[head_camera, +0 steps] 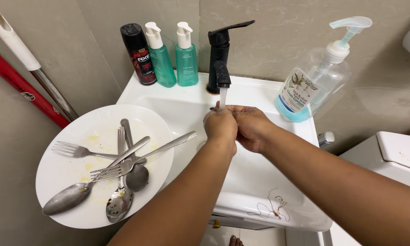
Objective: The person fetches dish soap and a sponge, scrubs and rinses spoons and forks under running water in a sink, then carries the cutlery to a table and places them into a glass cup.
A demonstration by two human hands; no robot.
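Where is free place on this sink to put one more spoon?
Bare rim at the sink's front right, beyond the tangled thread. Crowded: the plate holds cutlery, bottles fill the back ledge, and both hands, left hand and right hand, fill the basin under the tap.

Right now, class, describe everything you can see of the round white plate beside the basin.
The round white plate, glossy like ceramic, sits tilted at the left edge of the white sink, partly overhanging its rim. Yellowish food smears mark its face. It carries metal cutlery: two forks and three spoons, lying crossed over one another, with one textured fork handle poking out over the basin. Neither hand touches it; the left hand and right hand are clasped under the running black tap.
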